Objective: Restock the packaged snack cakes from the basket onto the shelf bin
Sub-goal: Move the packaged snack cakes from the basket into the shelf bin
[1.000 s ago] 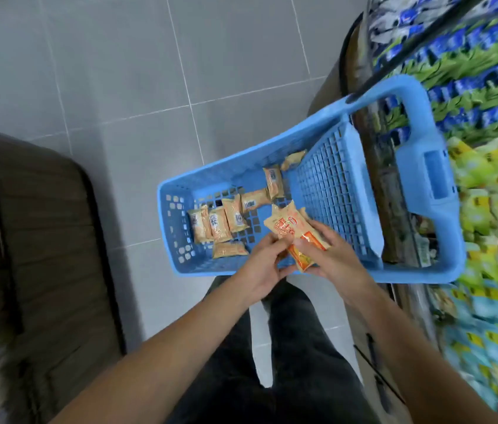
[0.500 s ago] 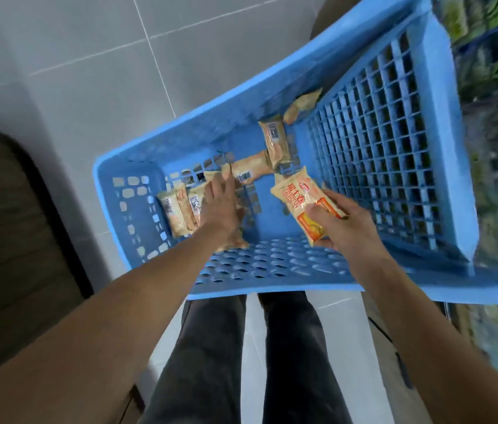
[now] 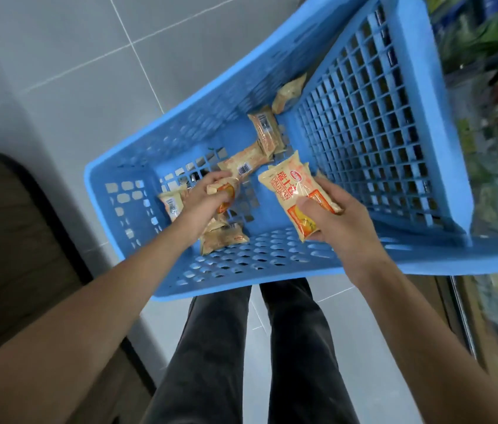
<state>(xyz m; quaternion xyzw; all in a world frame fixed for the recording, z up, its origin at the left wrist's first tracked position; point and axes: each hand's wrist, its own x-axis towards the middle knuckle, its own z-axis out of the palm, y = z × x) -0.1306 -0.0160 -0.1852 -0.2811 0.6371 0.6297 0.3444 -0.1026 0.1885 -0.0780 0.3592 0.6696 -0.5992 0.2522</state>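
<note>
Mid-frame inside the blue basket point(image 3: 272, 264), left hand point(image 3: 202, 200) fingers curl round a snack cake point(image 3: 221, 194); right hand point(image 3: 333, 218) grips collected packs point(image 3: 290, 194), likely batching for the shelf.

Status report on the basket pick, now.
Right hand grips a stack of cakes. Left hand grips a cake in the basket. More packs loose inside. Nothing blocking.

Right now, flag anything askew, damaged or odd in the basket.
Nothing looks damaged or spilled. The loose snack cakes lie scattered at mixed angles on the blue basket floor, one wedged in the far corner. The left hand grips one pack; the right hand holds a stack.
</note>
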